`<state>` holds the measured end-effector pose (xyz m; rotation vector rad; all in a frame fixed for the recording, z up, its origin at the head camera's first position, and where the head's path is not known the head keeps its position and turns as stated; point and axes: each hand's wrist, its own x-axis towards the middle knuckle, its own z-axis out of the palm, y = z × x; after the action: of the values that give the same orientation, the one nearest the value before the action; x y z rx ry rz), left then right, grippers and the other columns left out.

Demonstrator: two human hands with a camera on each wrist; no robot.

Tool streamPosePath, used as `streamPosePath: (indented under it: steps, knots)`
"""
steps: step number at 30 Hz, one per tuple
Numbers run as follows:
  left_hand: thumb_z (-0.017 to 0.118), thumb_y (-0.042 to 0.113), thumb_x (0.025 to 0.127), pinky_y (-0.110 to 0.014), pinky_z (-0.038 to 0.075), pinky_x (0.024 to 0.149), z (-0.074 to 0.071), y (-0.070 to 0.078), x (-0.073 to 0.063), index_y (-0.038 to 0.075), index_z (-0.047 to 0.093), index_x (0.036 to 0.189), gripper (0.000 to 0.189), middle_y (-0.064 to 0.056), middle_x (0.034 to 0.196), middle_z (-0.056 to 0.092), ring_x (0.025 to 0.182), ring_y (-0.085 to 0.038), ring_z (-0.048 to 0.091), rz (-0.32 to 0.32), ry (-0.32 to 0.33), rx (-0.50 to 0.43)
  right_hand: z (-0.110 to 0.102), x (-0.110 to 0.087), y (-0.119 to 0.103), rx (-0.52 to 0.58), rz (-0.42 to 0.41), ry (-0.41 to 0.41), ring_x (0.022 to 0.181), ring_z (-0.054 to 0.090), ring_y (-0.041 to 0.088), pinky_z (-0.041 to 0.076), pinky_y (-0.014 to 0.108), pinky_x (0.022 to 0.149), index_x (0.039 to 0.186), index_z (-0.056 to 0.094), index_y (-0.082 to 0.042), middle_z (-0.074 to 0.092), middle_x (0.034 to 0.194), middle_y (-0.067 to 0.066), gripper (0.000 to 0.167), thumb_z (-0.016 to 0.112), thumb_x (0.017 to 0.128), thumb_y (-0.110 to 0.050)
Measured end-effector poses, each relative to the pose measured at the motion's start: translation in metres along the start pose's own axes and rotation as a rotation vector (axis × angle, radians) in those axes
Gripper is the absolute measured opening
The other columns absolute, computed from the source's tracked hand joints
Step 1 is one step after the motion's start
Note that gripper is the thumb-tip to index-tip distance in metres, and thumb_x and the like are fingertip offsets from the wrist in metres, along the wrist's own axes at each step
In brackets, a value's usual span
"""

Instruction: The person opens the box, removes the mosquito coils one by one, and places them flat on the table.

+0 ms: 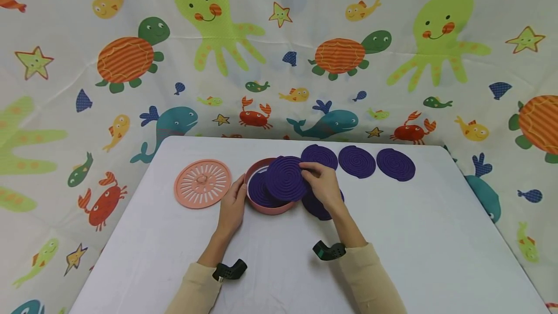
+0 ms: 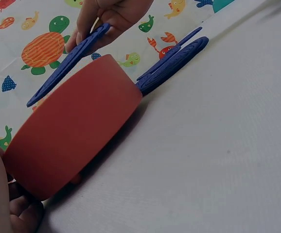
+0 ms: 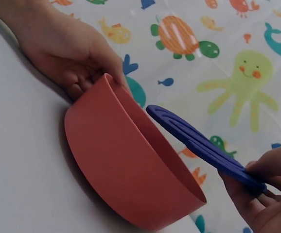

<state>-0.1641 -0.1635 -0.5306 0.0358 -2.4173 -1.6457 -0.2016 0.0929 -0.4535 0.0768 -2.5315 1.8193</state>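
My right hand (image 1: 323, 185) pinches a round, dark purple coaster (image 1: 285, 178) with ringed ridges by its right edge. The coaster is held tilted over the right part of a coral-pink round holder (image 1: 272, 211), apart from its rim in the right wrist view. With thumb and fingers, my left hand (image 1: 232, 207) grips the left side of this holder, as the right wrist view (image 3: 131, 165) shows. Inside the holder lies another purple coaster (image 1: 259, 192), partly covered by the raised one. A further coaster (image 1: 317, 206) lies right of the holder, partly behind my right hand.
A coral-pink slotted disc (image 1: 192, 195) with a raised middle lies left of the holder. Along the back of the white table (image 1: 414, 236) rest three more coasters (image 1: 357, 162) in a row. A sea-animal cloth (image 1: 270, 76) hangs behind the table.
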Motion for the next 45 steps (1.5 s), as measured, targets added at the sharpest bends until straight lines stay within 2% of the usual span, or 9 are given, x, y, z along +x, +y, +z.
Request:
streamPosePath:
  steps: [7,11,23,38,40,45]
  knots:
    - [0.045,0.029,0.108,-0.043,0.038,0.12,0.0,0.001,0.0,0.009,0.05,0.148,0.045,-0.009,0.15,0.054,0.143,-0.024,0.046,-0.002,-0.007,-0.001,-0.01,-0.003,0.002,-0.003,0.027,0.034,0.109,0.066,0.019,0.05,0.011,0.083,0.116,0.075,-0.011,0.072,0.123,0.008,0.023,0.066,0.095,-0.014]
    - [0.044,0.03,0.108,-0.043,0.037,0.121,0.0,0.001,0.0,0.009,0.049,0.148,0.045,-0.008,0.15,0.053,0.144,-0.024,0.045,-0.003,-0.008,-0.003,-0.016,-0.004,0.003,0.02,0.035,0.044,0.104,0.063,0.017,0.049,0.011,0.078,0.117,0.075,-0.011,0.071,0.123,0.009,0.024,0.066,0.096,-0.014]
    - [0.044,0.028,0.108,-0.041,0.037,0.12,0.001,0.001,0.0,0.008,0.049,0.148,0.045,-0.008,0.15,0.053,0.144,-0.023,0.045,0.002,-0.006,-0.019,-0.033,-0.006,0.005,0.039,0.039,0.095,0.105,0.063,0.011,0.048,0.008,0.082,0.117,0.075,-0.01,0.071,0.124,0.01,0.024,0.068,0.095,-0.014]
    - [0.046,0.026,0.107,-0.038,0.038,0.12,0.002,-0.002,0.001,0.009,0.05,0.148,0.044,-0.008,0.15,0.053,0.144,-0.021,0.045,0.01,0.004,-0.03,-0.056,-0.011,0.008,0.074,0.06,0.138,0.087,0.061,0.0,0.052,0.009,0.075,0.121,0.072,-0.005,0.069,0.118,0.019,0.027,0.066,0.097,-0.013]
    - [0.046,0.027,0.107,-0.038,0.038,0.12,0.002,-0.002,0.001,0.009,0.05,0.148,0.044,-0.008,0.15,0.053,0.144,-0.021,0.045,0.011,0.004,-0.029,-0.059,-0.012,0.008,0.061,0.057,0.151,0.083,0.059,0.001,0.05,0.01,0.07,0.121,0.072,-0.005,0.07,0.112,0.016,0.026,0.066,0.097,-0.014]
    - [0.045,0.027,0.107,-0.038,0.038,0.12,0.002,-0.001,0.001,0.009,0.049,0.148,0.045,-0.007,0.151,0.053,0.144,-0.021,0.045,0.01,0.0,-0.033,-0.068,-0.011,0.012,0.049,0.054,0.183,0.082,0.056,0.002,0.046,0.01,0.067,0.12,0.072,-0.005,0.069,0.11,0.014,0.026,0.066,0.096,-0.013]
